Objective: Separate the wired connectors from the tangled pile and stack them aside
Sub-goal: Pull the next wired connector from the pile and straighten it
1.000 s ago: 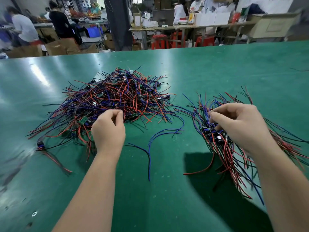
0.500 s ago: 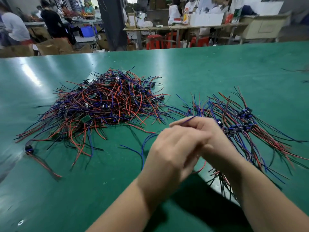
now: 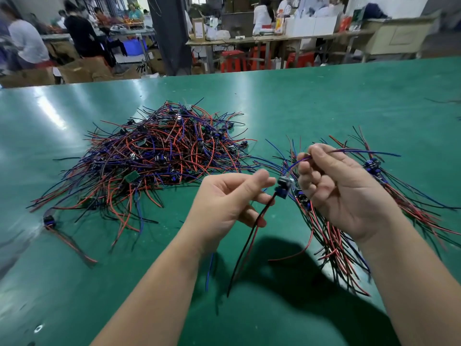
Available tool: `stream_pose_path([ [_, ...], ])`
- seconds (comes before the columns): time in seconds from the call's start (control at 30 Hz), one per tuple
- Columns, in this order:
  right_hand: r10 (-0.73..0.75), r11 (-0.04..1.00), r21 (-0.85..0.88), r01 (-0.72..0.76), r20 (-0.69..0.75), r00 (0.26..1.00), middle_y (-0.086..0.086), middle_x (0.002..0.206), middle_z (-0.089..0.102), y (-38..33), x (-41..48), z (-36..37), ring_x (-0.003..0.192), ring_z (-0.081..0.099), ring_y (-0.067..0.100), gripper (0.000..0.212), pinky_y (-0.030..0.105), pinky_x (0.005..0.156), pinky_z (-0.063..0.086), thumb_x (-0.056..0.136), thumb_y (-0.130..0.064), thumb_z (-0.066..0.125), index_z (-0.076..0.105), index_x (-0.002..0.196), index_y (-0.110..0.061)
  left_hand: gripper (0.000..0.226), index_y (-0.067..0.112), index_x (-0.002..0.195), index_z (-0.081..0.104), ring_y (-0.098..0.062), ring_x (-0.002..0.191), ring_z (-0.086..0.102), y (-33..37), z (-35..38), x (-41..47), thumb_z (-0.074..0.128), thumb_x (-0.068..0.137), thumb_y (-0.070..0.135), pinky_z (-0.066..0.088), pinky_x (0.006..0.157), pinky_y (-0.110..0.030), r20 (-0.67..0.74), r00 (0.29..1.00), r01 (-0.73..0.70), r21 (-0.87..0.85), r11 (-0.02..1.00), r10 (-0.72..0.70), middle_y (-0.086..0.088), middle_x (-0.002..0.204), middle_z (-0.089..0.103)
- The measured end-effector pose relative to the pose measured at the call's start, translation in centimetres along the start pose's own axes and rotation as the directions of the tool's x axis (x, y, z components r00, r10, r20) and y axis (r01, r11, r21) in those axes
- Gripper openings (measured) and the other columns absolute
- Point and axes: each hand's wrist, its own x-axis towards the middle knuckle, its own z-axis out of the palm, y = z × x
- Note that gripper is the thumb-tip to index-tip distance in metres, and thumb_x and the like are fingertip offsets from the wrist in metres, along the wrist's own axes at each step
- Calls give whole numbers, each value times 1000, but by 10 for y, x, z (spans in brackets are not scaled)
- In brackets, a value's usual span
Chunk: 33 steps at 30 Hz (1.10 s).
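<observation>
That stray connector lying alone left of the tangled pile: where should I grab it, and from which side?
Probably pinch the stray connector by its dark body, coming in from the left: the table is open there, the tangled pile crowds its right, and its thin wires trail toward the camera, too limp to lift by.

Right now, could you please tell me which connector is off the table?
The connector between the hands: the left hand holds its red and black wires, the right hand its blue wire. The rest lie on the table.
</observation>
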Motion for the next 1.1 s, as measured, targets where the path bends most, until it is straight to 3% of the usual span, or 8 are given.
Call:
stream_pose_path([
  [0.13, -17, 999, -50, 19, 28, 999, 4, 70, 69, 7, 1, 0, 58, 65, 8, 14, 13, 55, 51, 66, -7, 63, 72, 64, -16, 15, 21, 73, 78, -7, 45, 56, -4, 8, -4, 80, 61, 31, 50, 47, -21, 55, 998, -10, -42, 999, 13, -2, 63, 69],
  [0.23, 27, 969, -245, -18, 32, 999, 2, 67, 67, 13, 1, -1, 52, 59, 6, 11, 13, 50, 46, 62, -12, 68, 73, 72, -13, 17, 18, 69, 77, -10, 44, 55, -9, 11, -3, 79, 60, 32, 49, 46, -22, 58, 997, 61, -44, 997, -58, 0, 60, 65],
  [0.33, 132, 876, -471, -105, 24, 991, 1, 60, 61, 19, -1, -2, 48, 50, 7, 20, 15, 46, 40, 61, -21, 70, 69, 76, -8, 22, 16, 60, 71, -11, 41, 51, -12, 11, -2, 81, 57, 35, 46, 45, -21, 57, 991, 123, -12, 992, -122, 0, 52, 59],
  [0.43, 206, 841, -515, -164, 25, 978, 2, 58, 60, 18, -1, -3, 49, 51, 8, 21, 16, 50, 42, 58, -21, 72, 67, 73, -7, 23, 14, 54, 65, -8, 40, 48, -13, 9, -2, 81, 61, 28, 41, 42, -17, 75, 981, 174, 86, 981, -181, 0, 48, 55],
  [0.53, 256, 815, -548, -190, 46, 965, 5, 62, 59, 15, -1, -5, 52, 48, 11, 14, 17, 50, 42, 57, -17, 73, 71, 69, -9, 23, 9, 61, 61, -6, 39, 46, -15, 10, -1, 81, 68, 16, 38, 41, -13, 84, 974, 199, 130, 971, -210, 2, 47, 53],
  [0.67, 313, 717, -655, -237, 0, 950, 10, 71, 57, 16, -1, -8, 57, 48, 13, 20, 18, 52, 39, 61, -19, 73, 69, 75, -5, 19, 10, 68, 62, -4, 44, 47, -21, 14, -2, 81, 73, 14, 38, 43, -13, 49, 970, 227, 154, 962, -237, 5, 52, 55],
  [0.83, 230, 723, -662, -197, -38, 972, 4, 60, 56, 16, 2, -12, 53, 46, 9, 12, 19, 52, 36, 84, -10, 63, 68, 75, -3, 16, 16, 70, 66, -6, 55, 58, -24, 13, -1, 81, 73, 21, 45, 50, -16, 48, 948, 302, 187, 935, -316, 3, 61, 65],
  [1.1, -22, 907, -414, -76, -228, 973, 2, 61, 60, -5, 9, -21, 49, 50, 8, 18, 14, 44, 41, 92, -4, 54, 68, 81, -2, 17, 22, 64, 66, -12, 54, 63, -19, 7, -8, 82, 69, 21, 48, 55, -20, 374, 805, 359, 311, 880, -460, -1, 63, 67],
])
